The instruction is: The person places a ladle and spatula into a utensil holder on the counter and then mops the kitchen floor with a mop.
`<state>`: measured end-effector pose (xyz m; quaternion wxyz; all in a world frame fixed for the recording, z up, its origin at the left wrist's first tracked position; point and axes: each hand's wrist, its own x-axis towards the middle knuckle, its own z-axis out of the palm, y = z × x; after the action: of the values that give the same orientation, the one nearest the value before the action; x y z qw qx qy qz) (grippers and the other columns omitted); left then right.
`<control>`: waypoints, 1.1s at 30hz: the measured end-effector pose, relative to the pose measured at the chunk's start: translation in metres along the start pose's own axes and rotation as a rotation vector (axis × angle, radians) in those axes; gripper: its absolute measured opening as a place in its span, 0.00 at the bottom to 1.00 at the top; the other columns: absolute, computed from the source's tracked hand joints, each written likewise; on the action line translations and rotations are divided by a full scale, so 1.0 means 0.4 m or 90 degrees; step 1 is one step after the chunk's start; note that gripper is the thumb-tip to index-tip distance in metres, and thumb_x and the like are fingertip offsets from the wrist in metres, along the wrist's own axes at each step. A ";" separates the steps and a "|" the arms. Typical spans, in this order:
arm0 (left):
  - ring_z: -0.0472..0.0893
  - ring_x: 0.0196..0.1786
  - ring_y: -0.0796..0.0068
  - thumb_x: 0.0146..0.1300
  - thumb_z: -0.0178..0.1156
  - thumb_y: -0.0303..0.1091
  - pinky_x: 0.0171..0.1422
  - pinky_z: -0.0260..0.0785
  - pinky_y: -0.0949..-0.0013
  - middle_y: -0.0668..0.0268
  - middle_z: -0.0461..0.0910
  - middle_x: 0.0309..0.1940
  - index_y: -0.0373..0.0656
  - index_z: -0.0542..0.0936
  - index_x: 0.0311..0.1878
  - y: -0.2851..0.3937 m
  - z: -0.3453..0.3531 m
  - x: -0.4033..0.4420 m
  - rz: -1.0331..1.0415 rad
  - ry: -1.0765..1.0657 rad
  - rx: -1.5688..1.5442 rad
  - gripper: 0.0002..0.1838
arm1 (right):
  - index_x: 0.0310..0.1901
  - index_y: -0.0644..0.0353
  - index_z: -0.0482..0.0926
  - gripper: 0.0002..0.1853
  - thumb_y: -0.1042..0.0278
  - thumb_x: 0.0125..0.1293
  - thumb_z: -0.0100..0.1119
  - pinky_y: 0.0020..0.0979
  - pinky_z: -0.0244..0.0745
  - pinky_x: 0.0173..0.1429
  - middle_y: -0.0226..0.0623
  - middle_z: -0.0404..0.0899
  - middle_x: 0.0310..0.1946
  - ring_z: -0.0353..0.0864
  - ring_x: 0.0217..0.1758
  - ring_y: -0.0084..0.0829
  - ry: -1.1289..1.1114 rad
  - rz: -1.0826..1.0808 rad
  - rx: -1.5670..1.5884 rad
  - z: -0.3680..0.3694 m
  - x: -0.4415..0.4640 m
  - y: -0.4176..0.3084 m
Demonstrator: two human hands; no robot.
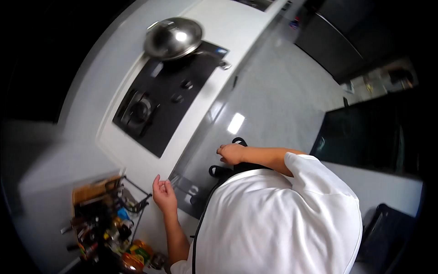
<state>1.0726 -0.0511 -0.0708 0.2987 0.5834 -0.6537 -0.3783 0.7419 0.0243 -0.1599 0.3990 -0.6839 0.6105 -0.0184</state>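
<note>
My left hand (164, 194) is raised near the front edge of the white counter (143, 166), its fingers apart and nothing in them. In front of my body, over the grey floor, my right hand (231, 154) hangs with its fingers curled; whether they hold anything is hidden. Beyond both hands, a black gas hob (171, 102) is set into the counter. A wok with a domed metal lid (175, 36) sits at the hob's far end, its handle toward the counter's front edge. The near burner (140, 109) has no pan on it.
A rack (137, 194) with a wooden board (91, 192), bottles and jars stands at the lower left. The grey tiled floor (269, 96) lies right of the counter. Dark cabinets (335, 41) are at the upper right, and a dark glossy panel (360, 134) is at the right.
</note>
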 end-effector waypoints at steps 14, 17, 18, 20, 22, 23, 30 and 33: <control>0.72 0.29 0.83 0.65 0.65 0.31 0.38 0.70 0.76 0.69 0.77 0.29 0.34 0.78 0.57 0.561 0.917 0.119 0.163 -0.508 0.071 0.19 | 0.52 0.65 0.79 0.20 0.58 0.65 0.58 0.46 0.75 0.58 0.53 0.82 0.46 0.80 0.53 0.53 0.312 0.505 0.223 -0.048 -0.784 0.884; 0.75 0.30 0.79 0.64 0.65 0.32 0.40 0.71 0.73 0.66 0.78 0.32 0.35 0.78 0.56 0.715 1.104 0.118 0.219 -0.601 0.110 0.19 | 0.52 0.65 0.79 0.20 0.57 0.66 0.58 0.45 0.75 0.58 0.53 0.82 0.48 0.80 0.54 0.51 0.384 0.591 0.294 -0.066 -0.930 0.999; 0.75 0.30 0.78 0.64 0.65 0.32 0.40 0.72 0.72 0.66 0.79 0.32 0.35 0.78 0.56 0.766 1.160 0.123 0.249 -0.624 0.118 0.19 | 0.52 0.65 0.79 0.20 0.57 0.66 0.58 0.45 0.75 0.58 0.52 0.82 0.48 0.80 0.54 0.51 0.415 0.617 0.305 -0.093 -0.976 1.043; 0.76 0.30 0.76 0.64 0.65 0.32 0.40 0.72 0.72 0.64 0.80 0.33 0.35 0.78 0.57 0.823 1.258 0.136 0.288 -0.654 0.130 0.20 | 0.52 0.64 0.80 0.20 0.56 0.66 0.59 0.43 0.75 0.55 0.50 0.83 0.44 0.81 0.51 0.49 0.482 0.651 0.299 -0.089 -1.058 1.145; 0.77 0.30 0.75 0.63 0.66 0.32 0.40 0.72 0.71 0.63 0.80 0.34 0.35 0.78 0.57 0.889 1.332 0.147 0.302 -0.675 0.141 0.20 | 0.52 0.64 0.79 0.20 0.56 0.66 0.60 0.42 0.75 0.55 0.50 0.84 0.44 0.82 0.51 0.49 0.518 0.700 0.335 -0.123 -1.117 1.205; 0.77 0.30 0.75 0.63 0.66 0.32 0.40 0.73 0.71 0.63 0.80 0.34 0.35 0.78 0.57 0.920 1.360 0.153 0.305 -0.686 0.151 0.21 | 0.53 0.64 0.79 0.21 0.56 0.66 0.59 0.42 0.75 0.57 0.50 0.83 0.46 0.81 0.53 0.49 0.523 0.732 0.373 -0.162 -1.152 1.220; 0.80 0.33 0.69 0.62 0.66 0.34 0.42 0.74 0.68 0.59 0.82 0.37 0.34 0.77 0.59 1.064 1.571 0.299 0.363 -0.788 0.247 0.23 | 0.42 0.63 0.79 0.13 0.60 0.68 0.60 0.33 0.74 0.36 0.37 0.80 0.29 0.80 0.30 0.28 0.706 0.755 0.656 -0.260 -1.215 1.349; 0.82 0.38 0.63 0.63 0.66 0.39 0.47 0.74 0.65 0.56 0.82 0.40 0.34 0.76 0.60 1.165 1.681 0.364 0.405 -0.852 0.311 0.26 | 0.39 0.62 0.78 0.12 0.60 0.68 0.60 0.32 0.72 0.29 0.33 0.78 0.25 0.77 0.25 0.25 0.737 0.765 0.698 -0.255 -1.224 1.386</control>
<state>0.2427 -0.0813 -0.0452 -0.2017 0.0646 -0.8955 -0.3913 0.1105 0.4221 -0.1792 0.2433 0.1314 0.8628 -0.4232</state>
